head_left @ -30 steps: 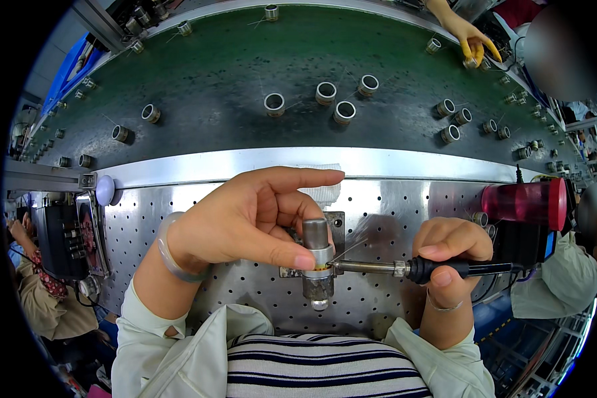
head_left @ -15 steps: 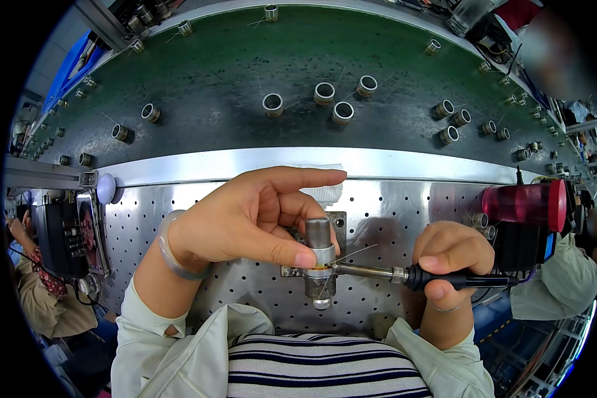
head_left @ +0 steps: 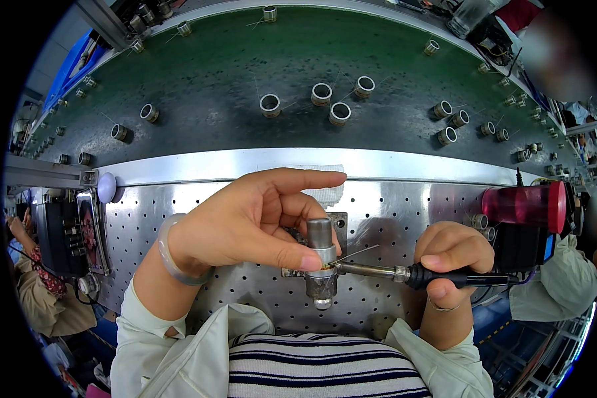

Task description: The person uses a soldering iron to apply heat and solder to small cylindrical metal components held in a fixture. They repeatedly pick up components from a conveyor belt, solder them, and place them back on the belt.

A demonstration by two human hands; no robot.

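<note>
My left hand (head_left: 265, 215) pinches a metal ring (head_left: 325, 254) between thumb and fingers, its index finger stretched out to the right. The ring sits around an upright-looking steel post (head_left: 320, 233) with a rounded lower end. Wrapped by its fingers, a soldering iron (head_left: 421, 276) lies in my right hand (head_left: 454, 255). The iron's tip meets the ring's lower edge beside my left thumb. A thin wire lead (head_left: 361, 253) sticks out from the ring to the upper right. Part of the ring is hidden behind the thumb.
Beyond the perforated metal plate (head_left: 245, 302) runs a green conveyor belt (head_left: 205, 73) carrying many similar rings (head_left: 270, 105) with thin wires. A red cylindrical container (head_left: 524, 204) is at right. Black boxed equipment (head_left: 60, 232) stands at left. Other people sit at both sides.
The rings on the belt have shifted slightly to the left. My hands, the ring and the soldering iron stay nearly in place, moving only a trace to the right.
</note>
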